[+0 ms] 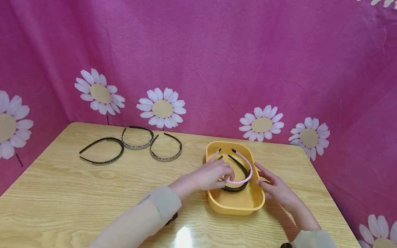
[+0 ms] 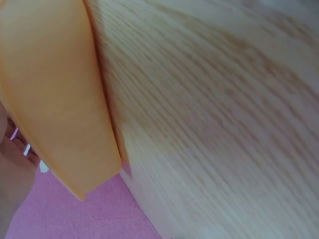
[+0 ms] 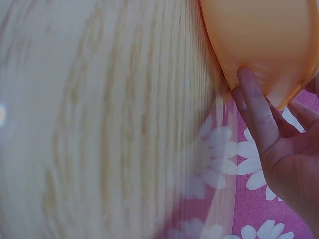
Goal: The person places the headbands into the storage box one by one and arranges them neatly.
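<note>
My left hand [image 1: 215, 174] reaches over the near-left rim of a yellow plastic bin [image 1: 235, 211] and grips a lilac headband [image 1: 251, 173] by its left side, fingers curled. Under the lilac one, a black headband [image 1: 236, 189] with a toothed edge lies inside the bin. Against the bin's right wall rests my right hand [image 1: 279, 189], its fingers fairly straight. The right wrist view shows a finger [image 3: 259, 112] of that hand laid along the bin's outer wall [image 3: 264, 40]. In the left wrist view, the bin's side [image 2: 55, 89] hides most of the left hand.
At the back left of the wooden table [image 1: 118, 202] lie three dark headbands with glittery bands: one at the left [image 1: 102, 163], one behind [image 1: 137, 147] and one nearer the bin [image 1: 165, 159]. A pink curtain [image 1: 202, 63] with daisies borders the table's back and sides.
</note>
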Motion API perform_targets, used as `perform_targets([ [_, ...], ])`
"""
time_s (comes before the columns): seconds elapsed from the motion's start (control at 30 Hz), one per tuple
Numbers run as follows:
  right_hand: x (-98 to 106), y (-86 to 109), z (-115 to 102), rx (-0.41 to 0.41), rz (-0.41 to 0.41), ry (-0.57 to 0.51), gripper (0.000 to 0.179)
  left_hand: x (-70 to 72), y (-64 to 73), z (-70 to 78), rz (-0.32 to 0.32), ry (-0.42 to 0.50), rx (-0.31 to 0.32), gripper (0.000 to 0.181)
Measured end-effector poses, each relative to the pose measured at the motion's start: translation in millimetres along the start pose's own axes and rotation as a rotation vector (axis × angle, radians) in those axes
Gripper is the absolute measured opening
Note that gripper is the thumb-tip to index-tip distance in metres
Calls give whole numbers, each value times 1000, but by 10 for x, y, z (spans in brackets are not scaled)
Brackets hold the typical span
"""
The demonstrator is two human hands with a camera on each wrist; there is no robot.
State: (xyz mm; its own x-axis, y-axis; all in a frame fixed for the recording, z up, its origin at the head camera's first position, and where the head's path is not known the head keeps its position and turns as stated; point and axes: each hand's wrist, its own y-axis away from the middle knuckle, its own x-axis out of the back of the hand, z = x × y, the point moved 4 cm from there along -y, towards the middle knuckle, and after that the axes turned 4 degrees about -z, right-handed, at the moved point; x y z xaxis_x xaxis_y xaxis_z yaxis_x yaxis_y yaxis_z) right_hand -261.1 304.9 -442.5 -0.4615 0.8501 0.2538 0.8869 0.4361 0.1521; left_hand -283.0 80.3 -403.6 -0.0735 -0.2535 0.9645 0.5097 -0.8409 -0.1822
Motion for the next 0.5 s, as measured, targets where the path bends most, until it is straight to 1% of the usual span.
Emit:
perform_targets([
  [0.17,-7,-6,-2,15,-7,-12,66,-51,-12,2,-43,-1,10,22],
  [0.33,-1,-5,-5,10,1,0,66,-82,-29,7,-76,-10,19,22],
  [0.5,-3,-9,-9,-8,7,8,66,-74,-40,15,-105,-19,30,21],
])
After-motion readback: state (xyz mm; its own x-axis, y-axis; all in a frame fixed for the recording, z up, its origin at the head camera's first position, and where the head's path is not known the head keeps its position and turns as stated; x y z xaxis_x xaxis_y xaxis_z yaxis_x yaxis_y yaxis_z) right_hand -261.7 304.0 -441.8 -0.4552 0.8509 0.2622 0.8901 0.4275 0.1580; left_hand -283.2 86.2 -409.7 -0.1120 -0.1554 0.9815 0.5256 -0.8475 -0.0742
